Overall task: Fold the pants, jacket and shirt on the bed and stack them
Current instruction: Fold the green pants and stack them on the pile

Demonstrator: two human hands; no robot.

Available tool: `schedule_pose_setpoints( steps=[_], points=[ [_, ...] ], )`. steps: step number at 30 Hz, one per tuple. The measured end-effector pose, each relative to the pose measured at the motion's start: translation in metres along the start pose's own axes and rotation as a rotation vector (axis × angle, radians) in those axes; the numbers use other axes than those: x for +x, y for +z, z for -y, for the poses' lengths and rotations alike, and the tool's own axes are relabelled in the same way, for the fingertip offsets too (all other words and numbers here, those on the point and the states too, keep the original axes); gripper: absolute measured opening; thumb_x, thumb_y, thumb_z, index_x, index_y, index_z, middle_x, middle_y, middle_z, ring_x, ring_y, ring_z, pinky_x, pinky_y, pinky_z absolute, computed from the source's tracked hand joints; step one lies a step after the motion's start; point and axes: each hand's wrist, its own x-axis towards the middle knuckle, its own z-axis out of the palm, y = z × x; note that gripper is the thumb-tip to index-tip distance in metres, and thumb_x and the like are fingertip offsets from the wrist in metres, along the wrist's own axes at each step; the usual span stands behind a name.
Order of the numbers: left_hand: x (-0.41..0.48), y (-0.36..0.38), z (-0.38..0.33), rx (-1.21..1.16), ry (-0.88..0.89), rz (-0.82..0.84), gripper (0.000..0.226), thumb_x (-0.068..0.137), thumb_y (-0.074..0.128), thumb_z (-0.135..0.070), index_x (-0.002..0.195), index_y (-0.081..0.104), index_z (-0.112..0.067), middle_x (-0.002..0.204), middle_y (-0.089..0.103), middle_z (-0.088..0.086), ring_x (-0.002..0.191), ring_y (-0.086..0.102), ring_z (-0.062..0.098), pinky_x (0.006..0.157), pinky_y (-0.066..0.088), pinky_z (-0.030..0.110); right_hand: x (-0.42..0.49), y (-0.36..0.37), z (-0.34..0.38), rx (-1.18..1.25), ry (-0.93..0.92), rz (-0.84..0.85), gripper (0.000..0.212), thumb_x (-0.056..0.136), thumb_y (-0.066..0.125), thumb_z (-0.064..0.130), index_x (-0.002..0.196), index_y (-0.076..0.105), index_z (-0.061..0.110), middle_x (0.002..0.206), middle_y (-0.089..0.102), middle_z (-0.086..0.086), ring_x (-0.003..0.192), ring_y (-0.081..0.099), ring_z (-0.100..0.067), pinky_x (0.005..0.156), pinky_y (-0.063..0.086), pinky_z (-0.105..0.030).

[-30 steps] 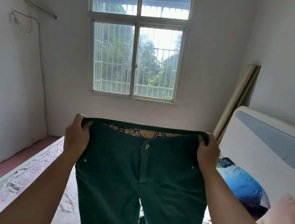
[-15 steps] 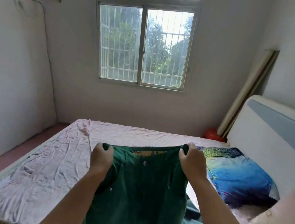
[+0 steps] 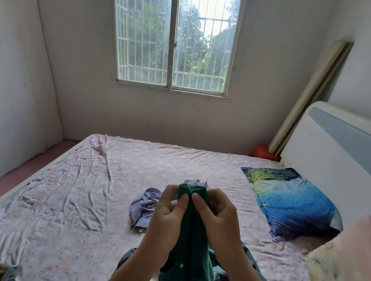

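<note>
Spread wide a moment ago, the green pants [image 3: 188, 258] now hang doubled lengthwise above the bed [image 3: 67, 194]: left hand [image 3: 167, 215] and right hand [image 3: 218, 222] have met, fingers [image 3: 182, 202] pinching the waistband ends together. First fold looks made.

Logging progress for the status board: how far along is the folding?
Done: nothing stacked yet. In hand: left hand and right hand pinch the green pants at the waistband, halves together. Left: lavender shirt and dark jacket lie crumpled on the bed.
</note>
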Motion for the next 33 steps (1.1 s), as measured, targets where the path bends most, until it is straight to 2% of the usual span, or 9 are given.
schedule_pose_setpoints(
  steps=[4, 6, 11, 17, 20, 23, 25, 29, 33],
  points=[
    [-0.006, 0.003, -0.008, 0.072, 0.031, 0.055, 0.019, 0.088, 0.051, -0.029, 0.104, 0.051, -0.018, 0.075, 0.065, 0.004, 0.064, 0.066, 0.013, 0.055, 0.053, 0.026, -0.011, -0.009, 0.0, 0.244, 0.121, 0.131, 0.021, 0.088, 0.053, 0.02, 0.096, 0.064, 0.004, 0.079, 0.062, -0.016, 0.073, 0.058, -0.027, 0.061, 0.05, -0.027],
    [-0.006, 0.003, -0.01, 0.165, 0.07, 0.066, 0.027, 0.082, 0.059, -0.032, 0.104, 0.049, -0.02, 0.079, 0.065, 0.001, 0.066, 0.066, 0.007, 0.058, 0.051, 0.021, -0.015, -0.014, -0.001, 0.253, 0.138, 0.172, 0.022, 0.09, 0.048, 0.003, 0.103, 0.064, 0.01, 0.085, 0.068, -0.014, 0.082, 0.063, -0.028, 0.072, 0.055, -0.03],
    [-0.003, -0.001, -0.015, 0.2, 0.106, 0.082, 0.014, 0.09, 0.054, -0.005, 0.1, 0.053, -0.015, 0.083, 0.065, 0.007, 0.069, 0.065, 0.01, 0.061, 0.051, 0.022, -0.014, -0.026, 0.005, 0.365, 0.232, 0.32, 0.044, 0.085, 0.039, -0.018, 0.109, 0.063, 0.01, 0.081, 0.069, -0.006, 0.074, 0.069, -0.021, 0.067, 0.057, -0.026],
    [-0.011, -0.008, -0.03, 0.21, 0.207, 0.156, 0.022, 0.089, 0.048, 0.004, 0.09, 0.059, -0.014, 0.075, 0.067, -0.005, 0.071, 0.064, 0.005, 0.065, 0.051, 0.018, 0.013, -0.058, -0.012, -0.234, -0.023, -0.037, 0.042, 0.08, 0.069, 0.017, 0.115, 0.048, 0.027, 0.101, 0.055, 0.0, 0.09, 0.057, -0.005, 0.072, 0.047, -0.013],
    [-0.016, -0.013, -0.043, 0.135, 0.211, 0.166, 0.028, 0.088, 0.047, 0.006, 0.086, 0.062, -0.017, 0.074, 0.068, -0.006, 0.072, 0.065, 0.008, 0.064, 0.052, 0.02, 0.02, -0.063, -0.023, -0.015, 0.214, 0.16, 0.07, 0.062, 0.077, 0.043, 0.122, 0.042, 0.03, 0.12, 0.055, 0.001, 0.104, 0.058, -0.009, 0.073, 0.05, -0.015],
    [-0.016, -0.029, -0.053, 0.097, 0.22, 0.118, 0.038, 0.086, 0.053, 0.002, 0.076, 0.069, -0.031, 0.077, 0.07, -0.005, 0.075, 0.065, 0.011, 0.066, 0.054, 0.023, 0.024, -0.054, -0.031, 0.287, 0.35, 0.281, 0.091, 0.031, 0.088, 0.053, 0.109, 0.055, 0.02, 0.105, 0.069, 0.0, 0.092, 0.067, -0.013, 0.068, 0.055, -0.023],
    [-0.017, -0.044, -0.056, 0.118, 0.248, 0.029, 0.029, 0.081, 0.061, -0.004, 0.077, 0.069, -0.032, 0.083, 0.07, -0.005, 0.079, 0.065, 0.012, 0.069, 0.054, 0.024, 0.024, -0.043, -0.031, 0.329, 0.337, 0.298, 0.085, 0.035, 0.09, 0.045, 0.107, 0.059, 0.014, 0.096, 0.073, -0.002, 0.087, 0.069, -0.017, 0.066, 0.056, -0.025],
    [-0.017, -0.09, -0.049, 0.225, 0.302, -0.237, 0.022, 0.087, 0.057, -0.002, 0.088, 0.061, -0.024, 0.093, 0.067, -0.001, 0.08, 0.064, 0.009, 0.069, 0.054, 0.021, 0.017, -0.008, -0.017, 0.227, 0.248, 0.2, 0.03, 0.074, 0.071, 0.004, 0.101, 0.062, 0.012, 0.094, 0.071, -0.006, 0.081, 0.07, -0.019, 0.066, 0.057, -0.028],
    [-0.017, -0.14, -0.043, 0.263, 0.364, -0.35, 0.025, 0.087, 0.057, -0.003, 0.086, 0.058, -0.028, 0.09, 0.064, -0.003, 0.075, 0.062, 0.004, 0.066, 0.052, 0.019, 0.001, 0.037, 0.001, 0.117, 0.146, 0.143, 0.03, 0.069, 0.073, 0.006, 0.095, 0.065, 0.019, 0.098, 0.072, -0.005, 0.089, 0.069, -0.022, 0.076, 0.057, -0.037]
  ],
)
